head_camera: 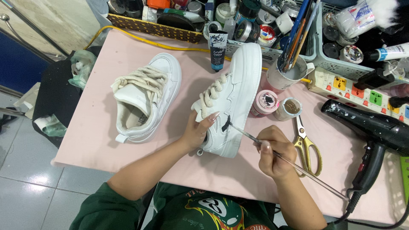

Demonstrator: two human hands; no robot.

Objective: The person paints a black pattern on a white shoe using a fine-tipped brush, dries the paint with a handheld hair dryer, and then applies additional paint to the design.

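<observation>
In the head view, the person is working at a pink table point(85, 140). The left hand point(197, 130) is steadying a white sneaker point(234, 98) that is lying on its side near the middle of the table, sole turned to the right; the fingers are pressing against its side close to the cream laces. The right hand point(275, 153) is gripping a thin paintbrush point(251, 135) with a clear handle, and the dark tip of the brush is touching a small black mark on the side of the sneaker. A second white sneaker point(147, 96) is standing upright to the left, apart from the hands. Just beside the first sneaker, on the right, two small open paint pots point(265, 102) are standing, and gold scissors point(307, 147) are lying near the right hand. A black hair dryer point(375, 127) is resting further to the right, and a cup of brushes point(289, 70) is standing behind the pots
</observation>
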